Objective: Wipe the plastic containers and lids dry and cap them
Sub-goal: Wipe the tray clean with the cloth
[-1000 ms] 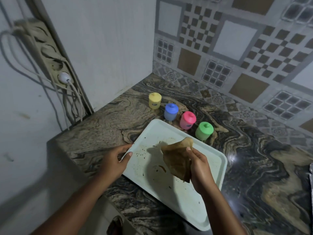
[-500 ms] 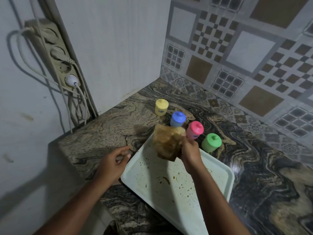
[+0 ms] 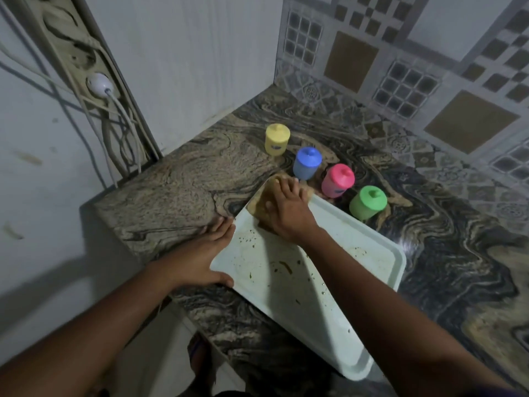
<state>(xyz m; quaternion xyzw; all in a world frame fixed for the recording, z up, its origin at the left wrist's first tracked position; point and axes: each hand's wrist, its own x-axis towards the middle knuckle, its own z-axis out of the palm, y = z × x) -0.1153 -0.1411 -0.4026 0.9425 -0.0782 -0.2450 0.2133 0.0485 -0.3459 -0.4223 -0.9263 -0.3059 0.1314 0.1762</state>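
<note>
Your right hand (image 3: 282, 213) presses flat, fingers straight, on the brown rag (image 3: 262, 200); your left hand (image 3: 204, 257), fingers extended, braces the pale rectangular plastic tray (image 3: 372, 253) at its edge.

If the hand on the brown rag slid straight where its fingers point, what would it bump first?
Probably the blue container: the right hand presses the rag at the tray's far corner, its fingertips aimed at it, though the gap is hard to judge.

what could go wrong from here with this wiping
1. The right hand presses the cloth at the far corner of the tray, right beside the blue container; a forward swipe may knock it over.
2. The tray lies near the edge of the counter, braced only by the left hand; a hard push might slide it off.
</note>
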